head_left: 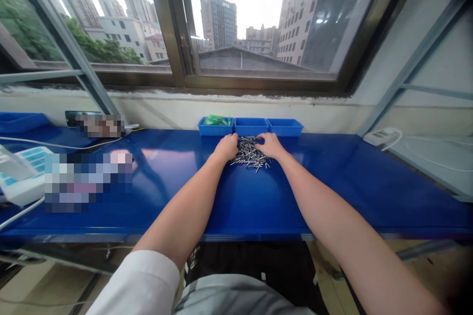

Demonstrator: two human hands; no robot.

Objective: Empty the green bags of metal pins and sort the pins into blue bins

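Note:
A loose pile of short, thin metal pins (251,153) lies on the blue table, pointing every way. At its left edge rests my left hand (226,147), cupped against the pins, its fingertips partly hidden by the hand itself. My right hand (272,146) curves around the right side, thumb and fingers apart, touching the outer pins. No pin is visibly lifted off the table by either hand.
Three blue bins (251,125) stand in a row behind the pile; the left one contains green plastic material (217,120). A white device with blue slots (27,172) and a blurred-out item sit at left. A white power strip (380,135) lies at right.

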